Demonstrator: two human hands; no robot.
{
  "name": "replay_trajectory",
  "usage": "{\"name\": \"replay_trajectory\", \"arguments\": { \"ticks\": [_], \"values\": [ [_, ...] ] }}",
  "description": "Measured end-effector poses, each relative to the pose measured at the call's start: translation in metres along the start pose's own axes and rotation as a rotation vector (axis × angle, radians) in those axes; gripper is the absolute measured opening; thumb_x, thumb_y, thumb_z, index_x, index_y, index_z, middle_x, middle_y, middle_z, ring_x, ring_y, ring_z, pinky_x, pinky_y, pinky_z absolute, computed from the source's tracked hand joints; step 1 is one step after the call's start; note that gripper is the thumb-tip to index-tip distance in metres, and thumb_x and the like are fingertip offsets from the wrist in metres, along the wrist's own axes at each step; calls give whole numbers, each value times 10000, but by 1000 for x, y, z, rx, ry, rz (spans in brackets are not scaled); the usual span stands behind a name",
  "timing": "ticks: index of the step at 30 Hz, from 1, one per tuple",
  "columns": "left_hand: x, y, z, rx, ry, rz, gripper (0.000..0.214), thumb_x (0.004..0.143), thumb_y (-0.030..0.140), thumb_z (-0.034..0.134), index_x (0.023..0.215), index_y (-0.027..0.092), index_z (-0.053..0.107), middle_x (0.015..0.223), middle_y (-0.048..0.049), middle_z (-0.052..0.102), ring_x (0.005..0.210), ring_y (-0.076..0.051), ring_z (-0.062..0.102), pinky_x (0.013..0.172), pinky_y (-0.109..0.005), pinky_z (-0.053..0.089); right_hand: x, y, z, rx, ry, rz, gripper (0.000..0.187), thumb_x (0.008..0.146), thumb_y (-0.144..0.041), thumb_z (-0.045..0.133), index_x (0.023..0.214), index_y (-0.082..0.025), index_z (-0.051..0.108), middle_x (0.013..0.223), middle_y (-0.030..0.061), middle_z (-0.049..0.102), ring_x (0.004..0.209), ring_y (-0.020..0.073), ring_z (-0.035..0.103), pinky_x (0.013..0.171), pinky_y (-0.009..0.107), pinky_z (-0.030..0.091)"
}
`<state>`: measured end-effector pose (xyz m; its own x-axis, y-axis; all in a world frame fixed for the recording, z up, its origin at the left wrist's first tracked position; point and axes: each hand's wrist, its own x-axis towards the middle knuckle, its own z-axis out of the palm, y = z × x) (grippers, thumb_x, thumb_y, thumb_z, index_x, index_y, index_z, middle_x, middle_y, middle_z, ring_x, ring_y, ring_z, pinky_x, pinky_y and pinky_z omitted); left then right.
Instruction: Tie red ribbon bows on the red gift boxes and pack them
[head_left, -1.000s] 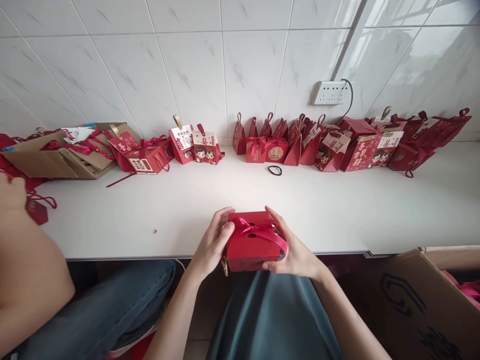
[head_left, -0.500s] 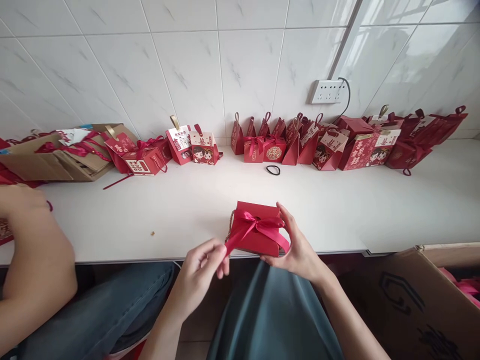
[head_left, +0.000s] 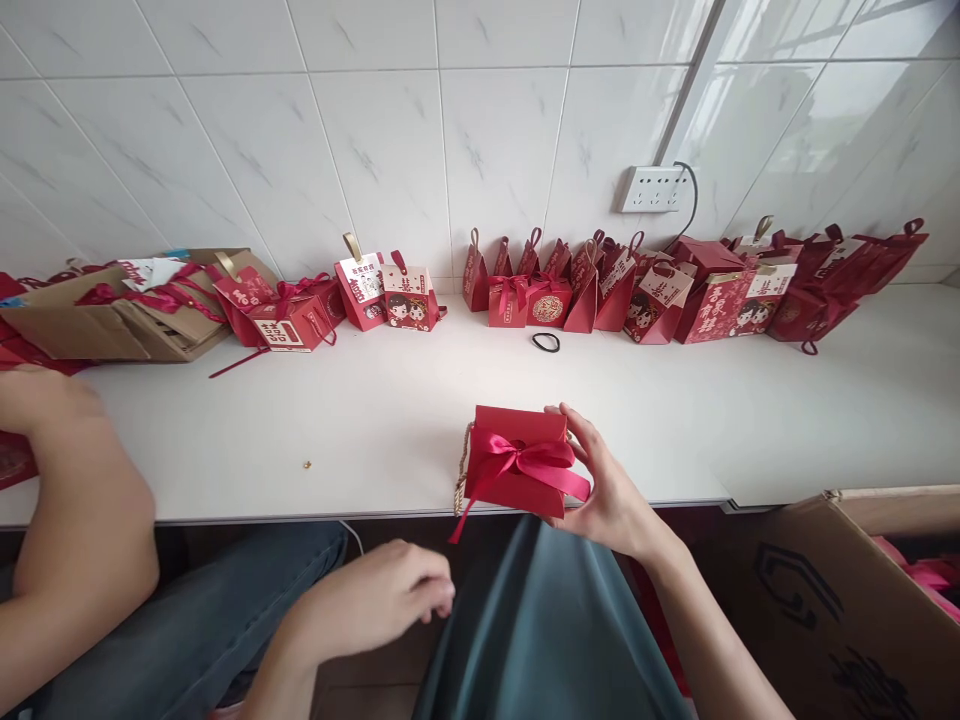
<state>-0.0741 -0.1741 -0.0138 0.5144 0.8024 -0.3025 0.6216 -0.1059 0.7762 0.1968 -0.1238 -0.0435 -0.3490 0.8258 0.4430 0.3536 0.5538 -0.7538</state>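
Note:
A red gift box (head_left: 517,415) with a pink ribbon bow (head_left: 517,458) across its front is at the front edge of the white counter (head_left: 360,430). My right hand (head_left: 604,490) grips its right end, thumb below and fingers above. On the box's left side hangs a gold twisted cord (head_left: 463,470). One ribbon tail (head_left: 463,520) dangles past the counter edge. My left hand (head_left: 382,595) is below and left of the box, apart from it, with curled fingers and nothing seen in them.
Red gift boxes (head_left: 547,305) line the tiled wall, near a black hair tie (head_left: 546,342). An opened cardboard carton (head_left: 157,345) lies at the left. Another person's arm (head_left: 82,470) reaches in there. A large cardboard box (head_left: 810,590) stands at my right.
My left hand has let go of the ribbon tail and dropped down and left. The tail now hangs loose. The box, still in my right hand, has shifted slightly right.

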Motion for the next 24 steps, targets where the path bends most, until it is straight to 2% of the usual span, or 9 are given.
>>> {"name": "replay_trajectory", "arguments": {
  "ticks": [3, 5, 6, 9, 12, 14, 18, 20, 24],
  "values": [
    [4, 6, -23, -7, 382, 5, 234, 881, 332, 479, 794, 241, 677, 785, -3, 699, 772, -178, 643, 682, -250, 467, 5, -5, -5, 41, -70, 12, 977, 699, -140, 686, 1465, -341, 115, 1505, 96, 249, 1360, 289, 337, 1075, 464, 376],
    [18, 19, -30, 8, 667, 169, 198, 892, 329, 476, 887, 249, 657, 967, -18, 687, 976, -186, 611, 854, -275, 454, 10, -7, -7, 53, -140, 32, 1007, 686, -152, 697, 1474, -326, 94, 1523, 101, 227, 1359, 291, 341, 1068, 466, 385],
    [27, 27, -31, 35, 718, 288, 182, 893, 328, 482, 909, 252, 647, 1069, -25, 660, 1081, -192, 569, 934, -293, 426, 13, -7, -7, 54, -169, 43, 1012, 687, -166, 702, 1479, -316, 90, 1523, 106, 232, 1351, 292, 355, 1061, 467, 393],
    [52, 46, -26, 148, 616, 510, 154, 899, 311, 489, 933, 260, 630, 1246, -22, 569, 1258, -200, 440, 1052, -333, 347, 15, -8, -6, 72, -211, 66, 921, 726, -221, 693, 1474, -312, 164, 1506, 94, 289, 1342, 278, 371, 1079, 471, 364],
    [63, 48, -17, 223, 511, 461, 171, 913, 310, 466, 934, 266, 630, 1240, -15, 577, 1237, -209, 458, 1063, -381, 335, 10, -7, -5, 287, -249, 119, 856, 742, -411, 707, 1452, -326, 236, 1500, 83, 311, 1347, 276, 362, 1069, 472, 371],
    [63, 44, -14, 223, 511, 402, 179, 905, 333, 476, 950, 267, 636, 1244, -27, 575, 1222, -231, 463, 1047, -413, 350, 7, -7, -5, 499, -203, 210, 758, 778, -589, 602, 1419, -310, 312, 1442, 98, 396, 1299, 278, 425, 1013, 469, 429],
    [57, 42, -12, 248, 508, 392, 266, 877, 351, 518, 1118, 288, 613, 1304, -45, 528, 1263, -258, 414, 1054, -435, 354, 11, -10, -1, 595, 23, 442, 567, 871, -660, 353, 983, -178, 631, 903, 89, 630, 870, 215, 620, 792, 377, 526],
    [56, 44, -13, 283, 485, 417, 299, 880, 344, 514, 1161, 290, 600, 1312, -45, 525, 1272, -253, 412, 1070, -436, 339, 18, -13, 2, 533, 55, 536, 538, 854, -652, 404, 754, -162, 602, 713, 49, 574, 692, 172, 574, 683, 322, 507],
    [57, 47, -14, 306, 466, 417, 336, 883, 350, 509, 1204, 296, 589, 1320, -43, 530, 1279, -256, 417, 1078, -448, 332, 27, -20, 6, 458, 131, 541, 479, 831, -613, 471, 615, -186, 486, 627, 6, 494, 644, 148, 502, 657, 284, 449]
  ]
}}
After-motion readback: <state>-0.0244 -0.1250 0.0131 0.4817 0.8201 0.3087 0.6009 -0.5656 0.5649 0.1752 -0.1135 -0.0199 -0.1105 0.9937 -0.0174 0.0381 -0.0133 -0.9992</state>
